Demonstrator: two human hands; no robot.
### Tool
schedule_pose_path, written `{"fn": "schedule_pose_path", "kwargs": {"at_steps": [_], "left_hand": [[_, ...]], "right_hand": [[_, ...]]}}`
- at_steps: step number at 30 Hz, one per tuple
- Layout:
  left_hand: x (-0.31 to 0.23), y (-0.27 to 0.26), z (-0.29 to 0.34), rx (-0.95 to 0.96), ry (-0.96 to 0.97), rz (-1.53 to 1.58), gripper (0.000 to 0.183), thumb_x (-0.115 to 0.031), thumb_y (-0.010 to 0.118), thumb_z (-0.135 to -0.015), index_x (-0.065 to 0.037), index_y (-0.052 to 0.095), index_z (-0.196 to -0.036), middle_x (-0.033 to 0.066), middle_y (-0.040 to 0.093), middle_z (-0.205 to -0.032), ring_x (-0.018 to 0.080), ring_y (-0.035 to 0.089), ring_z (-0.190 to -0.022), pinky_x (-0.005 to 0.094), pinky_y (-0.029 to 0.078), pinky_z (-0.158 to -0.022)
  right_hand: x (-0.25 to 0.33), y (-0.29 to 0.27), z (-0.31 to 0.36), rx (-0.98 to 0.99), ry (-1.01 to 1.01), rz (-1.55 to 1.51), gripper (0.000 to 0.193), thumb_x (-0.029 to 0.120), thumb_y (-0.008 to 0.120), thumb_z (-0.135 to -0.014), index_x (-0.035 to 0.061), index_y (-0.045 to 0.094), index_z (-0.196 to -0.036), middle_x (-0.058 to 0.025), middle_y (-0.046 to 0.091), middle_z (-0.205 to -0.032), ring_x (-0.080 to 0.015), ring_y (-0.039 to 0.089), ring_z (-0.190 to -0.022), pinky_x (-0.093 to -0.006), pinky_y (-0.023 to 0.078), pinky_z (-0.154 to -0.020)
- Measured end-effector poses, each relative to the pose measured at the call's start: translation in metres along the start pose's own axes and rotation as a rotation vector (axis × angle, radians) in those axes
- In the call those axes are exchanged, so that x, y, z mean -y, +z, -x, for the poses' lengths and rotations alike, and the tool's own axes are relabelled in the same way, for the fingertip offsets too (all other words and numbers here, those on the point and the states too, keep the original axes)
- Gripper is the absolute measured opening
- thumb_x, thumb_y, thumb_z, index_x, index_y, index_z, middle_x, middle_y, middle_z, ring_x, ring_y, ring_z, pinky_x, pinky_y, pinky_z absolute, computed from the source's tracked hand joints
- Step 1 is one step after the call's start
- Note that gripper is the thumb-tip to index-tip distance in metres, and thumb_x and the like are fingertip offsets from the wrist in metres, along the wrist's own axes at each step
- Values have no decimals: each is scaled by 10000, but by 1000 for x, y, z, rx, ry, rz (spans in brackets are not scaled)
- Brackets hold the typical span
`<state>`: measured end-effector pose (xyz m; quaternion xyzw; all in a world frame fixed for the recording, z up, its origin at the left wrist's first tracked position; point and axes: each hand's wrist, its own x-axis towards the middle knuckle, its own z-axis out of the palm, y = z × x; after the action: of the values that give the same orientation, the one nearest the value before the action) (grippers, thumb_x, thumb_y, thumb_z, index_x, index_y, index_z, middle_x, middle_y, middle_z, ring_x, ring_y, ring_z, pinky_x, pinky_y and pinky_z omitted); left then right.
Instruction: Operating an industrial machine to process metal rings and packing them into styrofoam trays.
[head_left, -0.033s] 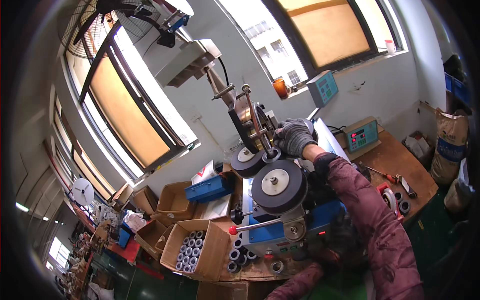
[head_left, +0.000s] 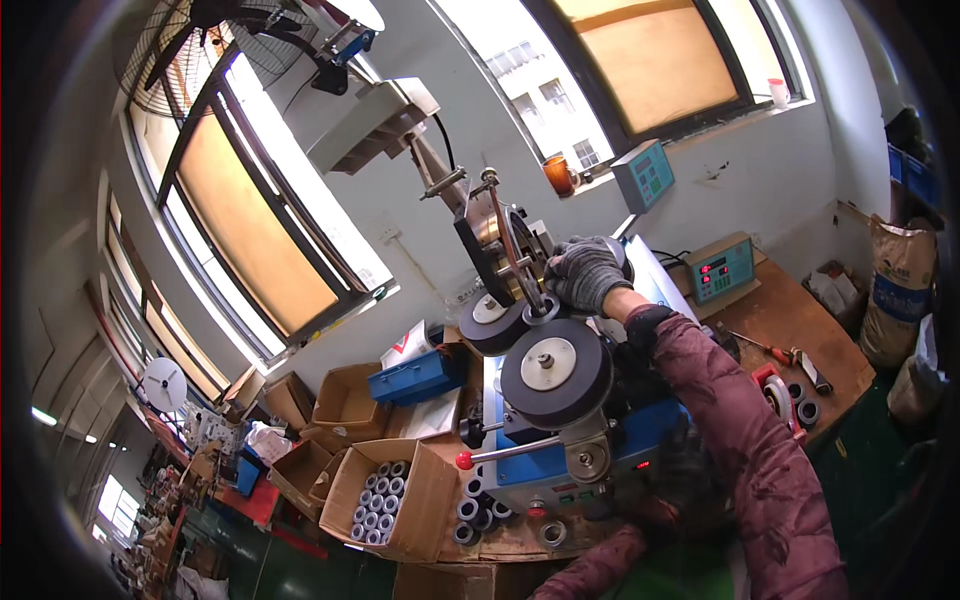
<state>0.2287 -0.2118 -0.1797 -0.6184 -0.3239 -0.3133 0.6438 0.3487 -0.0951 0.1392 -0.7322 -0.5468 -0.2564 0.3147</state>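
My right hand point(head_left: 585, 275), in a grey knit glove, reaches across the machine with fingers curled beside a ring-shaped core point(head_left: 541, 308) and an upright copper-coloured rod point(head_left: 505, 235). What the fingers hold is hidden. The core sits between two dark rollers with pale metal hubs, the larger roller point(head_left: 580, 395) nearer me and the smaller roller point(head_left: 478, 338) behind. My left hand point(head_left: 680, 480), dark-gloved and in shadow, is low by the front right of the blue machine base point(head_left: 530, 465); its fingers cannot be made out. A red-knobbed lever point(head_left: 510, 452) sticks out leftward.
Left of the machine, a cardboard box point(head_left: 425, 500) holds several grey rings, with more loose rings point(head_left: 468, 508) beside it. Behind stands a blue toolbox point(head_left: 420, 375). A control box with red digits point(head_left: 722, 268) and a screwdriver point(head_left: 765, 347) lie right on the wooden bench point(head_left: 835, 345).
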Motion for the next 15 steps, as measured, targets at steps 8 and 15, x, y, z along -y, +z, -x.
{"fn": "schedule_pose_path", "kwargs": {"at_steps": [8,15], "left_hand": [[20,2,-13,-41,166,90,466,-221,217,-941,-40,323,-1357,111,230,-1484,145,404,-1199,390,171,-1133],[1,15,13,172,402,967,493,-232,197,-947,-37,260,-1395,82,243,-1483,118,432,-1155,365,193,-1122]], "right_hand": [[-4,-8,-1,71,40,-2,208,298,573,-738,177,678,-871,-67,601,-950,-283,557,-969,-439,422,-837],[-2,-9,-1,13,1,22,200,318,562,-767,165,679,-821,-81,620,-903,-284,580,-920,-426,428,-798]]}}
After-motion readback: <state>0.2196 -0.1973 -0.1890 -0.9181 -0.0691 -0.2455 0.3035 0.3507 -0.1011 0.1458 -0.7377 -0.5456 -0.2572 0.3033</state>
